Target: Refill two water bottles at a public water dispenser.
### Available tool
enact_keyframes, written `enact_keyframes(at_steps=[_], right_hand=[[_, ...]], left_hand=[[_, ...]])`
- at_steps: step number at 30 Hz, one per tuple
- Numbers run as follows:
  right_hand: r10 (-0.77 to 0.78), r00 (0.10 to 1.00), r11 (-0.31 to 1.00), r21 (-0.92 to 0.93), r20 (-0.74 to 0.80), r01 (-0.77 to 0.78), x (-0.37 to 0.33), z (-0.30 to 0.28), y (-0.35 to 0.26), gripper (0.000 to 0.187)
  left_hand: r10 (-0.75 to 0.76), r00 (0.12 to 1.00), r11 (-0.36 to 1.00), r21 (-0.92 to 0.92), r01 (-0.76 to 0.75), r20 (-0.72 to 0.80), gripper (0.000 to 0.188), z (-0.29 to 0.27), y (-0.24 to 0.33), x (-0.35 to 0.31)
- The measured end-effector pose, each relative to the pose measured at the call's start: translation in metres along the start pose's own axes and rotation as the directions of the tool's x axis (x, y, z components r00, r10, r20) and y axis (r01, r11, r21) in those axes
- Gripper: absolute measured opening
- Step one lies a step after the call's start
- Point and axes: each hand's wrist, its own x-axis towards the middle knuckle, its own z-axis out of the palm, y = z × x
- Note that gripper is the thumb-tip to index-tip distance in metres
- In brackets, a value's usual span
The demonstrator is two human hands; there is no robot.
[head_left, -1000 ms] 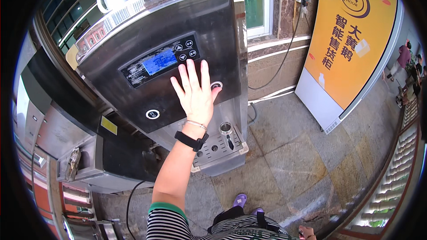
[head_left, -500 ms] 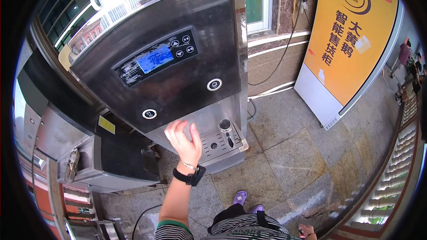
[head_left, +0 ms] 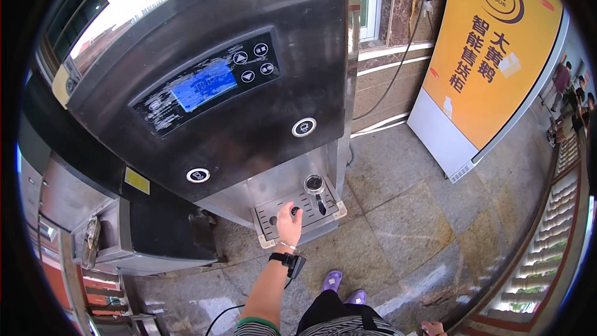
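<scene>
My left hand point(head_left: 289, 223) hovers over the slotted metal drip tray point(head_left: 267, 227) of a water dispenser point(head_left: 249, 112), fingers bent and thumb apart, with nothing seen in it. To its right, a portafilter point(head_left: 314, 183) with a metal rim and black handle sits on the tray, the handle pointing toward me. Above, the dispenser's dark front carries a blue-lit display point(head_left: 204, 86), a left round button point(head_left: 198, 175) and a right round button point(head_left: 304, 127). My right hand point(head_left: 432, 328) shows only partly at the lower edge, its fingers curled; what they may hold is hidden.
A tall orange and white vending cabinet point(head_left: 491, 56) stands to the right, near a wall with a hanging cable point(head_left: 403, 62). On the left is a low dark and metal unit point(head_left: 168, 224). A balustrade point(head_left: 538, 236) borders the right, with people point(head_left: 561, 84) beyond.
My left hand has moved down and right, from in front of the dispenser to over the drip tray. The dispenser looks larger and closer. The portafilter stays on the tray.
</scene>
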Motion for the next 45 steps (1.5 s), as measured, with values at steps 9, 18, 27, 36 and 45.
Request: enact_keyframes(at_steps=[9, 18, 27, 36, 45], right_hand=[[0.161, 0.984, 0.978, -0.118, -0.079, -0.169, -0.026, -0.029, 0.035, 0.024], [0.009, 0.998, 0.866, -0.499, -0.068, -0.042, -0.069, -0.036, 0.068, 0.035], [0.204, 0.973, 0.931, -0.285, -0.104, -0.226, -0.066, -0.043, 0.081, 0.036], [-0.470, 0.858, 0.702, -0.502, 0.206, 0.505, -0.038, -0.048, 0.099, 0.028], [0.115, 0.993, 0.965, -0.234, -0.025, -0.118, 0.012, -0.013, 0.067, 0.027]], left_hand=[[-0.126, 0.965, 0.899, -0.385, 0.209, 0.229, 0.105, 0.083, -0.030, 0.028], [-0.209, 0.952, 0.754, -0.583, 0.303, 0.225, 0.109, 0.127, -0.036, 0.029], [-0.268, 0.933, 0.635, -0.685, 0.357, 0.239, 0.079, 0.133, -0.034, 0.032], [-0.106, 0.988, 0.918, -0.371, 0.140, 0.111, 0.079, 0.075, -0.015, 0.024], [-0.222, 0.952, 0.957, -0.140, 0.254, 0.212, 0.077, 0.013, -0.030, 0.002]])
